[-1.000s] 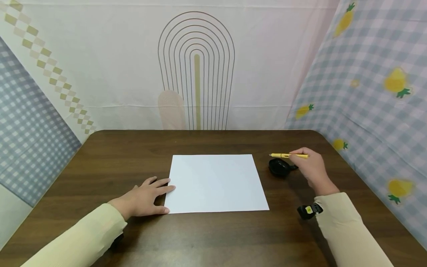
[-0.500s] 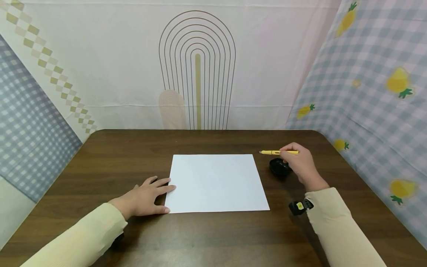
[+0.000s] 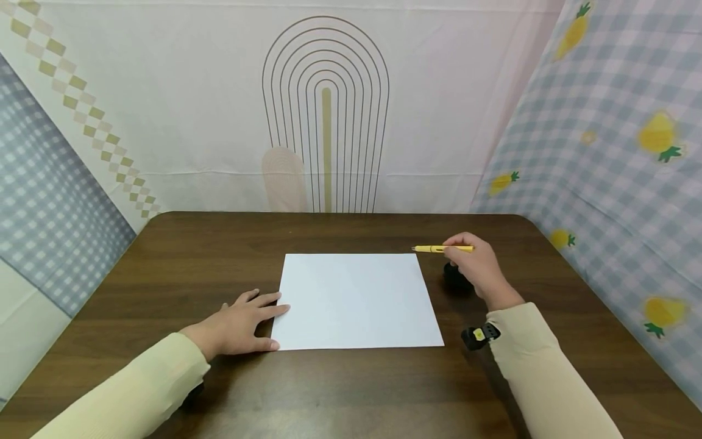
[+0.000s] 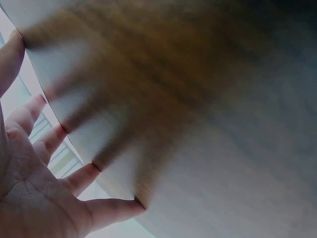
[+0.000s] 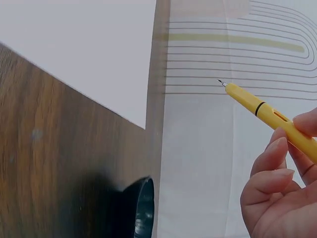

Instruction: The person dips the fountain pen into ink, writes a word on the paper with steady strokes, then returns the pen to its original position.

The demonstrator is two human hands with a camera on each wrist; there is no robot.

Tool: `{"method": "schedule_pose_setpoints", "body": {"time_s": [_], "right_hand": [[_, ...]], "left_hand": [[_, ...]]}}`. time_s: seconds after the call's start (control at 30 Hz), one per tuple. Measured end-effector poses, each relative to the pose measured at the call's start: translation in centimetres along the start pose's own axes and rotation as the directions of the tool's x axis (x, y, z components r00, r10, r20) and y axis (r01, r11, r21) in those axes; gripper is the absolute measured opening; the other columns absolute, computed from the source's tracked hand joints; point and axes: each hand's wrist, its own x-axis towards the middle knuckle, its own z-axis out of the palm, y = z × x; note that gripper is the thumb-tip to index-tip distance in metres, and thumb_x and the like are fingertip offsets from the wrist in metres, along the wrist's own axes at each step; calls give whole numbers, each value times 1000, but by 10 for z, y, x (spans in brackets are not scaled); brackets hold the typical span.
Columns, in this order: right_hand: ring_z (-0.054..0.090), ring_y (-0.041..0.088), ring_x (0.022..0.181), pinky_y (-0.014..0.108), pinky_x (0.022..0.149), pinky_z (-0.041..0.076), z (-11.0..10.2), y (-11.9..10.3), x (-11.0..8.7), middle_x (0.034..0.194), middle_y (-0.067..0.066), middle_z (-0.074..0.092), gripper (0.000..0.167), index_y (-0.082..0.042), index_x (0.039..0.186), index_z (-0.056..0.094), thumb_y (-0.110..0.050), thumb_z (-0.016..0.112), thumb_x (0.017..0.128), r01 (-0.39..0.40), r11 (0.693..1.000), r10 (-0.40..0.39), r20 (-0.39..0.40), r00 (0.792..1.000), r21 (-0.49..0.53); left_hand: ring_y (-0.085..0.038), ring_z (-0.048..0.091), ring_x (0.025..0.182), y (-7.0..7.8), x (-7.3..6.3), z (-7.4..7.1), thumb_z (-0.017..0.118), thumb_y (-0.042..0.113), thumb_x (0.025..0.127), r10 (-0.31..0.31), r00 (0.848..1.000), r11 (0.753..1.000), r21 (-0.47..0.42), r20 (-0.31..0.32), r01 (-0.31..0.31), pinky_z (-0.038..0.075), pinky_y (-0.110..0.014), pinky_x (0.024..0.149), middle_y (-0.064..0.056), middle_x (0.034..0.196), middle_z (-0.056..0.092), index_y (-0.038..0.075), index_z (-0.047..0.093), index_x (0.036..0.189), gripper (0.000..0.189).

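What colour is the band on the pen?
Black; the band rings the yellow pen, best seen in the right wrist view.

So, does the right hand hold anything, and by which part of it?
The right hand holds a yellow pen by its barrel, behind the black ring.

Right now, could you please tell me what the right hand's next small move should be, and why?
Probably lower the slim yellow pen toward the rectangular white paper: the right hand holds it raised, nib exposed, while the left hand touches the paper's left edge.
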Motion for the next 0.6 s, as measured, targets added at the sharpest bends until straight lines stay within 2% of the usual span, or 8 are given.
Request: {"method": "schedule_pose_setpoints", "body": {"time_s": [0.27,0.4,0.6], "right_hand": [[54,30,87,39,77,46,15,-5,5,101,13,55,26,-2,112,58,-17,54,91,-39,998,37,40,999,54],[54,33,90,39,77,47,22,-7,7,106,12,53,26,-3,113,58,-17,53,91,-73,994,69,54,996,81],[53,36,93,38,75,46,32,-8,9,107,12,54,25,-3,113,59,-16,54,92,-72,992,66,65,996,103]], "left_hand": [[-48,21,140,1,-1,-1,68,53,84,5,1000,1000,7,-6,-5,21,-82,90,-6,155,32,23,46,145,72],[-49,22,140,1,-1,-1,68,54,84,7,1000,1000,13,-4,-7,22,-82,89,-7,155,32,23,46,146,73],[-48,20,141,2,0,-1,68,54,84,-8,1000,1000,14,17,8,21,-82,90,-7,156,30,24,45,147,73]]}}
